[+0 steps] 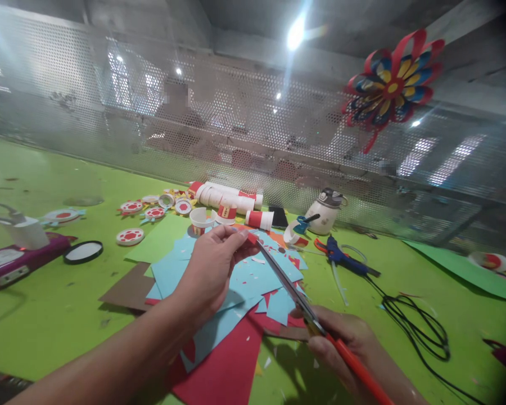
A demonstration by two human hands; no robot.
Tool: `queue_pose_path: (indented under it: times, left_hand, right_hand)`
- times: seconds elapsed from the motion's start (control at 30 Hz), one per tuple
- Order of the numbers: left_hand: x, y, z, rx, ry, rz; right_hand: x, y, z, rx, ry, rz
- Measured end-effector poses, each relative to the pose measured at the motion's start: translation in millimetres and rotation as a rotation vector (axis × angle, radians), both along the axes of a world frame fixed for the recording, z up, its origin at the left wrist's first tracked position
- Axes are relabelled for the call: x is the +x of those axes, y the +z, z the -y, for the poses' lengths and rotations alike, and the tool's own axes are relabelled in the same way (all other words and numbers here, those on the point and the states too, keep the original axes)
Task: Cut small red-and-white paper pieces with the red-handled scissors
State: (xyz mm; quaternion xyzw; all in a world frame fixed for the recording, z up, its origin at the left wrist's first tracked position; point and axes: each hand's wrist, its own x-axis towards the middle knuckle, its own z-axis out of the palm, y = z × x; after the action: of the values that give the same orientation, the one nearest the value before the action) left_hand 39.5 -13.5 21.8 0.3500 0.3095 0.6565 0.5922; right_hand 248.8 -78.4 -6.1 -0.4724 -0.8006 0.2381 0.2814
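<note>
Between its pinched thumb and fingers, my left hand (214, 264) holds a small piece of red paper (252, 239). Scissors (284, 279) with long grey blades and a red-orange handle are gripped in my right hand (346, 337). Their tips reach up to the red paper, and the blades look close together. Beneath both hands lies a heap of light blue paper (236, 281) with scattered red and blue scraps. A larger sheet of red paper (231, 360) sticks out below the heap.
Stacked paper cups (225, 197) lie at the back, with a cut cup (201, 220) before them. Red-and-white discs (130, 237) sit left, near a purple power strip (29, 259). A glue gun (348, 261) with coiled cord lies right. A white flask (324, 214) stands behind.
</note>
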Motion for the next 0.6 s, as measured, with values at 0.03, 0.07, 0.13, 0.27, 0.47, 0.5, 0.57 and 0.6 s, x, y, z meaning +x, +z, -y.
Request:
queue_pose_path:
  times: [0.03, 0.07, 0.13, 0.27, 0.47, 0.5, 0.57, 0.6]
  left_hand:
    - [-0.1, 0.1, 0.1, -0.002, 0.003, -0.001]
    - [-0.2, 0.3, 0.2, -0.002, 0.008, -0.003]
    - [-0.3, 0.3, 0.2, -0.002, 0.013, -0.010]
    - [-0.7, -0.1, -0.2, -0.002, 0.009, -0.036]
    - [-1.2, -4.1, -3.1, 0.016, 0.030, -0.109]
    - [-1.5, -5.0, -4.0, 0.025, 0.033, -0.121]
    - [-2.5, -6.6, -5.7, 0.055, 0.043, -0.133]
    - [-3.2, -7.1, -6.5, 0.071, 0.050, -0.136]
  right_hand:
    - [0.0, -0.2, 0.2, -0.017, -0.004, -0.001]
    - [0.0, -0.5, 0.4, -0.033, -0.008, 0.000]
    - [0.0, -0.9, 1.0, -0.057, -0.017, 0.008]
    - [-0.2, -0.9, 2.4, -0.078, -0.014, 0.004]
    - [-2.0, 1.8, 3.5, -0.053, 0.015, -0.024]
    - [-2.4, 2.3, 3.4, -0.042, 0.020, -0.024]
    - [-2.9, 3.1, 3.1, -0.029, 0.020, -0.024]
    - [-3.0, 3.4, 2.8, -0.028, 0.015, -0.023]
